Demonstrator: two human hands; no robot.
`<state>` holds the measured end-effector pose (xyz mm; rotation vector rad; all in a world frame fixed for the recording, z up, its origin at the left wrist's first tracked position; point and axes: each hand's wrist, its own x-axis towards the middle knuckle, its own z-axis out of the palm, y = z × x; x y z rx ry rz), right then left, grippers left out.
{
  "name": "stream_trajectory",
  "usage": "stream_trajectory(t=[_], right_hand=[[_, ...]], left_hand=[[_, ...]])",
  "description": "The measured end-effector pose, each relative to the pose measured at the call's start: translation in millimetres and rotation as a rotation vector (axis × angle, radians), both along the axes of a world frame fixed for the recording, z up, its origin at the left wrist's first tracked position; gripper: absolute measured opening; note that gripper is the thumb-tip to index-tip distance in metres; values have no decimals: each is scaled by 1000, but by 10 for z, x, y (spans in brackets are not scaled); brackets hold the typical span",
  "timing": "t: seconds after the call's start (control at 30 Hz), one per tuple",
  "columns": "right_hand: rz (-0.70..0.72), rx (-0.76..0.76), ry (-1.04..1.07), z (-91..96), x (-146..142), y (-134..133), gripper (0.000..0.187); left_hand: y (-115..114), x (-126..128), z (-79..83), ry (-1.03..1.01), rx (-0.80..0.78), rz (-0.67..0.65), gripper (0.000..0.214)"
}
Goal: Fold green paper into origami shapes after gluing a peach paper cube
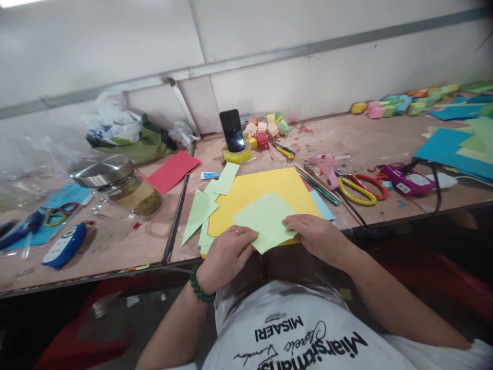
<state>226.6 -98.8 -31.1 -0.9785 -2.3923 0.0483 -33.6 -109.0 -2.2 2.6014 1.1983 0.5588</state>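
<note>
A light green sheet of paper (265, 216) lies with one corner toward me, overhanging the near edge of a yellow sheet stack (269, 180). My left hand (229, 252), with a ring and a green bead bracelet, grips its left side, fingertips on top and thumb at the edge. On the opposite side my right hand (318, 236) has its fingers closed over the paper's right corner. Cut light green pieces (200, 210) lie just left of the yellow stack. A light blue paper (321, 205) sticks out from under its right side.
A phone (232, 131) leans upright on a yellow tape roll (236, 153) behind the stack. To the right are a pink glue gun (327, 167), scissors (356, 190) and a purple device (408, 180). On the left stand a glass jar (131, 190) and a blue-white device (65, 246).
</note>
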Motion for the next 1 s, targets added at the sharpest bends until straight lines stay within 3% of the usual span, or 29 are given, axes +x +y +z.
stream_trajectory(t=[0.13, 0.2, 0.3, 0.37, 0.47, 0.57, 0.67, 0.77, 0.9, 1.0], right_hand=[[-55, -180, 78, -1, 22, -16, 20], [-155, -216, 84, -5, 32, 14, 15], [-324, -203, 70, -21, 51, 99, 23], [-361, -211, 61, -25, 60, 154, 26], [-371, -247, 64, -16, 65, 199, 28], [-382, -281, 86, 4, 65, 197, 29], [-384, -319, 102, 28, 53, 183, 29], [-422, -341, 88, 47, 22, 183, 26], [-523, -300, 43, 35, -24, 198, 24], [-572, -217, 11, 4, -43, 197, 23]], left_hand=[[143, -41, -9, 5, -95, 132, 17], [203, -7, 15, 65, -99, 208, 16], [287, 75, 95, 206, -99, 295, 18], [353, 127, 179, 300, -124, 326, 21], [504, 181, 299, 356, -187, 304, 24], [730, 214, 338, 288, -232, 197, 23], [965, 250, 293, 245, -296, 104, 34], [1117, 294, 225, 194, -350, 104, 51], [1188, 336, 185, 188, -329, 140, 76], [1218, 344, 180, 180, -364, 114, 80]])
